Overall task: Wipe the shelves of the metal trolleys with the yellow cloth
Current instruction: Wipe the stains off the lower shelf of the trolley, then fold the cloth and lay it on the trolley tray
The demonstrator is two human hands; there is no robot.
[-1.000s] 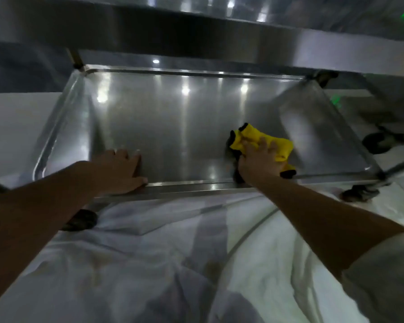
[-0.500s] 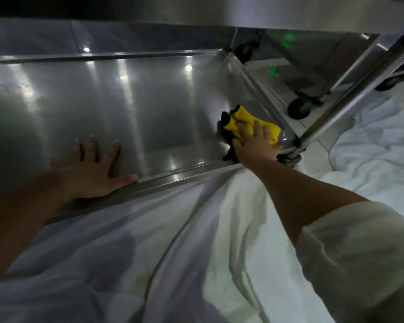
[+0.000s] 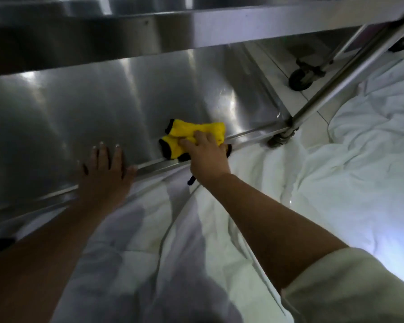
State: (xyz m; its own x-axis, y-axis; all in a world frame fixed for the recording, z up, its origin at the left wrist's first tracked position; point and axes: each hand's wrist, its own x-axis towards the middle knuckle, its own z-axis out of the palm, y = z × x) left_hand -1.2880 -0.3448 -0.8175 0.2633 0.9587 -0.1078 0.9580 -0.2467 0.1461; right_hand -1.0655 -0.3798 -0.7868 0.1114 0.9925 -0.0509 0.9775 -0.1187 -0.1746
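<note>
A bunched yellow cloth with black edging lies on the lower shelf of a metal trolley, close to the shelf's near rim. My right hand presses down on the cloth, fingers curled over it. My left hand rests flat over the near rim further left, fingers spread onto the shelf, holding nothing. The shelf above overhangs the top of the view.
The trolley's right corner post slants up to the right, with a caster below it. Another trolley's caster stands on the tiled floor behind. White crumpled sheets cover the floor in front and to the right.
My right hand has slid the cloth left along the near rim, away from the right corner. My left hand stays on the rim. The view has tilted and moved closer.
</note>
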